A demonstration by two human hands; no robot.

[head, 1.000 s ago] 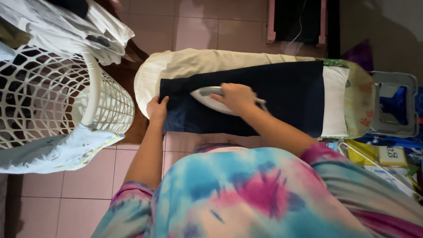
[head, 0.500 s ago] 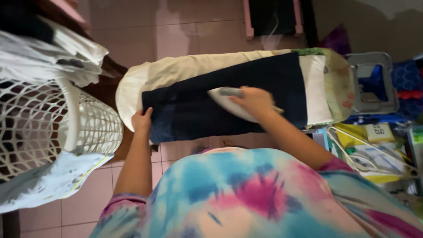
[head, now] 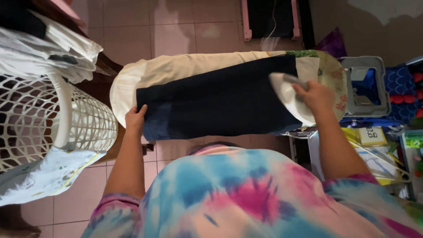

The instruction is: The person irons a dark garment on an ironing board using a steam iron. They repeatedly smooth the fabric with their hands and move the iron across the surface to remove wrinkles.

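Head view: I am standing over the board, which is lying crosswise under both my hands so I can reach either end. The dark cloth is lying flat along it, between my hands. A white basket is sitting just beyond my left hand, close enough to reach. That hand's fingers are pressing together on the cloth's left edge, pinning it so it cannot slide. My right hand is wrapping its fingers tight around the iron, tilting it over the cloth's right end.
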